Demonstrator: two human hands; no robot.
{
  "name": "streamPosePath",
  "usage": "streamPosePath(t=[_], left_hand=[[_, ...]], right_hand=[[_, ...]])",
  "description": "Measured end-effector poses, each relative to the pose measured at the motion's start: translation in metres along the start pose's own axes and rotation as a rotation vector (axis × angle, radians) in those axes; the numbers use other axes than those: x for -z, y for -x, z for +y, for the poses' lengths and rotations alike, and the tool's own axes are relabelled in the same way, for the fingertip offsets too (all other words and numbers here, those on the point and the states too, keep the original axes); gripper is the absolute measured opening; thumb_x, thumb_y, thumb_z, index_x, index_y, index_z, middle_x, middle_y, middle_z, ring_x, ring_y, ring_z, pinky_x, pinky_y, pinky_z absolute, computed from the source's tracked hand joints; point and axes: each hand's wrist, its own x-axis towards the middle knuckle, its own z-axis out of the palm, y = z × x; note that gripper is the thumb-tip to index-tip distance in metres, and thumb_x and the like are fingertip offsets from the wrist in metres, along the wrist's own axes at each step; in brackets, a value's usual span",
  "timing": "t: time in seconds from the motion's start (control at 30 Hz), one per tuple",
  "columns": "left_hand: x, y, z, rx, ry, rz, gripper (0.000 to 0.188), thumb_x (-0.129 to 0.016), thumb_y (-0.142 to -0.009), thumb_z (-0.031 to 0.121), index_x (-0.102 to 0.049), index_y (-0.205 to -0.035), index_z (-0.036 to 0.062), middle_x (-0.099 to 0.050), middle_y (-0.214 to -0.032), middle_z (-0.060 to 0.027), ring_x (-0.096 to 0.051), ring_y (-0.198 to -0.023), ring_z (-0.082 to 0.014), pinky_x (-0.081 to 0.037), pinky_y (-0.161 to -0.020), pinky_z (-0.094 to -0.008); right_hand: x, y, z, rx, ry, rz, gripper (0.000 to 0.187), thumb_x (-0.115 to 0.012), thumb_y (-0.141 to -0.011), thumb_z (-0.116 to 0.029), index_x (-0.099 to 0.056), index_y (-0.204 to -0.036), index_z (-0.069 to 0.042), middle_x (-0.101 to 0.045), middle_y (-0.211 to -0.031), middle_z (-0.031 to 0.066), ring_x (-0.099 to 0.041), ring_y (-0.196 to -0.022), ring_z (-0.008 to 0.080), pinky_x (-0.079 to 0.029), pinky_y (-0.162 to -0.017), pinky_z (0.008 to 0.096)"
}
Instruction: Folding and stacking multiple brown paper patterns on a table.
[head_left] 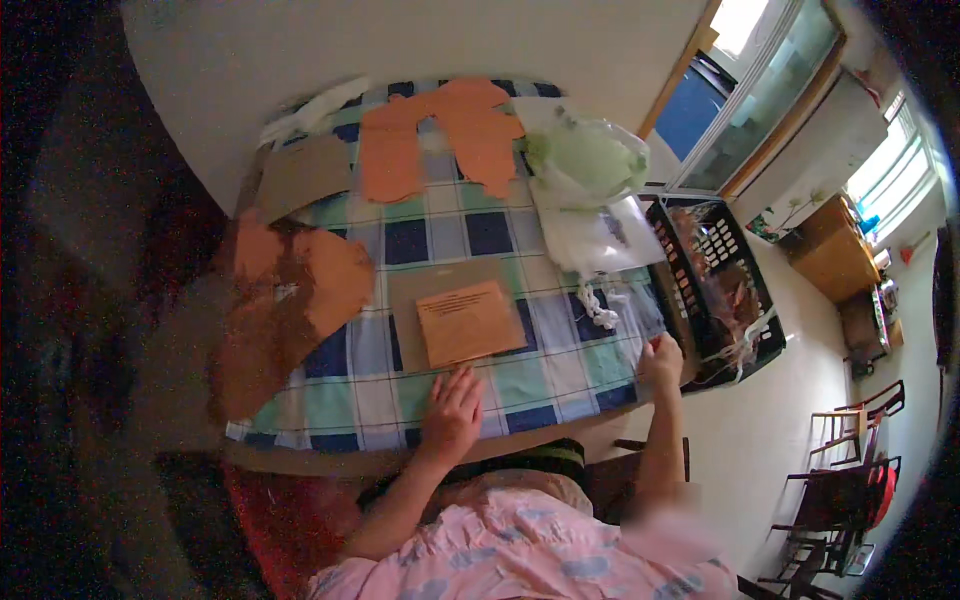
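Left hand [452, 412] spread flat just below orange card [470, 322] near table [560, 415] front edge; right hand [661, 360] probably fisted at right edge; positioning step, pick-up needs a pinch.

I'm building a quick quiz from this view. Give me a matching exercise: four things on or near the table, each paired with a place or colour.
Things:
1. left hand
2. right hand
3. black basket
4. orange card

Descriptions:
A. at the table's right edge
B. lies on a brown sheet
C. flat on the checked cloth
D. stands right of the table

Pairs: 1-C, 2-A, 3-D, 4-B
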Motion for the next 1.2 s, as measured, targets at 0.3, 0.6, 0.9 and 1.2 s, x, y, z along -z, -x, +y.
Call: streamPosePath(t=[0.3, 0.6, 0.9, 1.2], left_hand=[[-0.006, 0.000, 0.000, -0.019, -0.044, 0.005, 0.032, -0.062, -0.079, 0.011, -0.060, -0.111, 0.0065, -0.054, -0.126, -0.0113, -0.046, -0.124, -0.0260, -0.034, -0.105, -0.0457], [-0.010, 0.002, -0.002, -0.015, -0.026, 0.012, 0.030, -0.059, -0.082, 0.012, -0.060, -0.111, 0.0048, -0.053, -0.127, -0.0128, -0.045, -0.125, -0.0257, -0.034, -0.104, -0.0474], [-0.013, 0.003, -0.002, -0.027, -0.010, 0.029, 0.030, -0.058, -0.083, 0.013, -0.059, -0.112, 0.0041, -0.054, -0.126, -0.0134, -0.046, -0.124, -0.0265, -0.034, -0.104, -0.0479], [-0.012, 0.001, -0.002, -0.021, -0.004, 0.017, 0.030, -0.058, -0.083, 0.012, -0.059, -0.112, 0.0042, -0.054, -0.127, -0.0133, -0.045, -0.125, -0.0258, -0.032, -0.105, -0.0465]], right_hand=[[0.005, 0.056, -0.131, 0.122, -0.612, -0.443, 0.010, -0.066, -0.082, -0.013, -0.062, -0.088, -0.006, -0.063, -0.069, 0.0097, -0.061, -0.060, 0.0203, -0.048, -0.058, 0.0321], [-0.006, 0.053, -0.166, 0.217, -0.415, -0.448, 0.017, -0.065, -0.081, -0.020, -0.061, -0.083, -0.004, -0.066, -0.073, 0.0124, -0.064, -0.067, 0.0303, -0.049, -0.060, 0.0389], [-0.023, 0.047, -0.188, 0.112, -0.493, -0.282, 0.013, -0.064, -0.083, -0.014, -0.060, -0.091, -0.005, -0.064, -0.080, 0.0125, -0.063, -0.068, 0.0245, -0.049, -0.059, 0.0357], [-0.015, 0.065, -0.175, 0.187, -0.740, -0.372, 0.019, -0.055, -0.080, 0.005, -0.061, -0.096, -0.004, -0.054, -0.089, 0.0098, -0.058, -0.075, 0.0215, -0.047, -0.065, 0.0310]])
